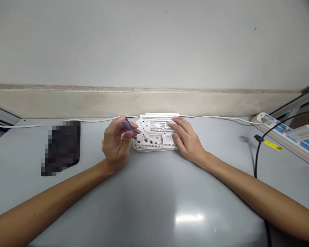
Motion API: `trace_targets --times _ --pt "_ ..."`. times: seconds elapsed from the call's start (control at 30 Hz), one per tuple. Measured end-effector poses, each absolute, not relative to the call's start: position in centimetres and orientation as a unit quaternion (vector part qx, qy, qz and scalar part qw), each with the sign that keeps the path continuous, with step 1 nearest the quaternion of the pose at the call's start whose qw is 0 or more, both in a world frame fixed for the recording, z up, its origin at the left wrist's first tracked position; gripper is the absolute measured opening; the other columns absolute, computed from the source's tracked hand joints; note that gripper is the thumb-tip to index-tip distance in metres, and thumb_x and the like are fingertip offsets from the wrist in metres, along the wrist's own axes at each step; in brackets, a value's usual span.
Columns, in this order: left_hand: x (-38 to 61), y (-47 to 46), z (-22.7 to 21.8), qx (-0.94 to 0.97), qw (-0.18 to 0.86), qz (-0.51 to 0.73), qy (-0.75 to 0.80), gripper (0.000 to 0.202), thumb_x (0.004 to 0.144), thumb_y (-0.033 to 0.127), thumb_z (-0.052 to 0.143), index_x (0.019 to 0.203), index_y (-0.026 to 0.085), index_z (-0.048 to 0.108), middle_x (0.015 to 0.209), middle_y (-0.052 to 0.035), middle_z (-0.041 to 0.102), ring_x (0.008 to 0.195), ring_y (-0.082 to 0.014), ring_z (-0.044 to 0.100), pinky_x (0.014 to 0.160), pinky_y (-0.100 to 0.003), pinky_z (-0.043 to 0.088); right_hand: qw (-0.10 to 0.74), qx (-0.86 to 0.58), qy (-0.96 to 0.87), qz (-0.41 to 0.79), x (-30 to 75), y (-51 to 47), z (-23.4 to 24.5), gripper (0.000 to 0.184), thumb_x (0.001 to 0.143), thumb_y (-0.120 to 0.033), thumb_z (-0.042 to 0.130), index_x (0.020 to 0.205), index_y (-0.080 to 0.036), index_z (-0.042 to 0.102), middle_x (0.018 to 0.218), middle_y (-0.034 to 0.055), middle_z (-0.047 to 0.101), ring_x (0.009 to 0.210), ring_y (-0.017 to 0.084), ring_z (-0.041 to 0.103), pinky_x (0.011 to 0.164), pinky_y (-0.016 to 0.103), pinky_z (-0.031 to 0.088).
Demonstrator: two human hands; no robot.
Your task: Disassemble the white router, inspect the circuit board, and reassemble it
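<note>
A white router (pixel 154 135) lies upside down at the far middle of the grey table (pixel 149 199), its label and vent holes facing up. My left hand (pixel 117 144) is closed on a small purple-handled screwdriver (pixel 129 127), whose tip points down at the router's left front corner. My right hand (pixel 186 139) lies flat on the router's right side, fingers spread over the label. White antennas (pixel 159 115) lie folded behind the router.
A dark, blurred-out object (pixel 61 145) lies at the left. A white power strip (pixel 290 135) with blue sockets sits at the right edge, and a black cable (pixel 257 151) runs down from it. A white cord (pixel 92 120) follows the table's far edge along the wall.
</note>
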State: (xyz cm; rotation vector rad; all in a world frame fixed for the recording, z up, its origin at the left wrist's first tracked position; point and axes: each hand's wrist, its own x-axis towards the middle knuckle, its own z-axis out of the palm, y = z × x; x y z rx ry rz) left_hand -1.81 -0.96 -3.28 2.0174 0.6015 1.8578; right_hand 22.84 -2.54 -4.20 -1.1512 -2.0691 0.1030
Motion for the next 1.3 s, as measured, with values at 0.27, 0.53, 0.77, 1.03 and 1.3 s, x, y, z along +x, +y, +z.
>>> trace_targets --times 0.27,0.53,0.77,1.03,1.3 --pt "-1.81 -1.67 -2.96 0.712 0.186 0.634 0.237 0.043 0.096 0.017 0.049 0.136 0.031 0.044 0.097 -0.002 0.062 0.078 -0.0132 0.062 0.064 -0.032 0.055 0.38 -0.449 -0.808 0.05 22.83 -2.6 -4.27 0.037 0.096 -0.027 0.039 0.13 -0.022 0.052 0.14 0.0099 0.048 0.137 0.028 0.035 0.108 0.056 0.038" --pt "-2.02 -1.37 -3.19 0.719 0.158 0.636 0.233 0.044 0.094 0.015 0.05 0.136 0.028 0.044 0.093 -0.004 0.062 0.076 -0.014 0.063 0.059 -0.03 0.056 0.379 -0.445 -0.81 0.042 22.78 -2.6 -4.35 0.036 0.096 -0.025 0.04 0.13 -0.021 0.052 0.139 0.0107 0.048 0.137 0.028 0.035 0.109 0.054 0.038" --pt "-2.11 -1.31 -3.13 0.722 0.161 0.632 0.23 0.045 0.094 0.014 0.05 0.136 0.028 0.044 0.094 -0.0038 0.062 0.076 -0.0138 0.063 0.06 -0.029 0.055 0.378 -0.444 -0.811 0.039 22.72 -2.55 -4.4 0.036 0.096 -0.024 0.041 0.129 -0.02 0.053 0.14 0.0116 0.048 0.138 0.028 0.034 0.109 0.054 0.038" --pt "-1.99 -1.44 -2.83 0.722 0.161 0.636 0.221 0.044 0.094 0.014 0.05 0.136 0.027 0.045 0.091 -0.0031 0.062 0.075 -0.0132 0.062 0.058 -0.028 0.054 0.377 -0.442 -0.813 0.04 22.8 -2.52 -4.45 0.037 0.095 -0.025 0.041 0.13 -0.021 0.051 0.14 0.012 0.048 0.137 0.029 0.035 0.108 0.055 0.039" --pt "-2.0 -1.39 -3.09 0.717 0.162 0.639 0.225 0.043 0.094 0.015 0.051 0.135 0.026 0.045 0.092 -0.0032 0.063 0.074 -0.013 0.063 0.059 -0.028 0.055 0.38 -0.441 -0.812 0.039 22.79 -2.52 -4.56 0.037 0.096 -0.025 0.041 0.131 -0.022 0.051 0.14 0.0113 0.048 0.137 0.029 0.035 0.108 0.056 0.039"
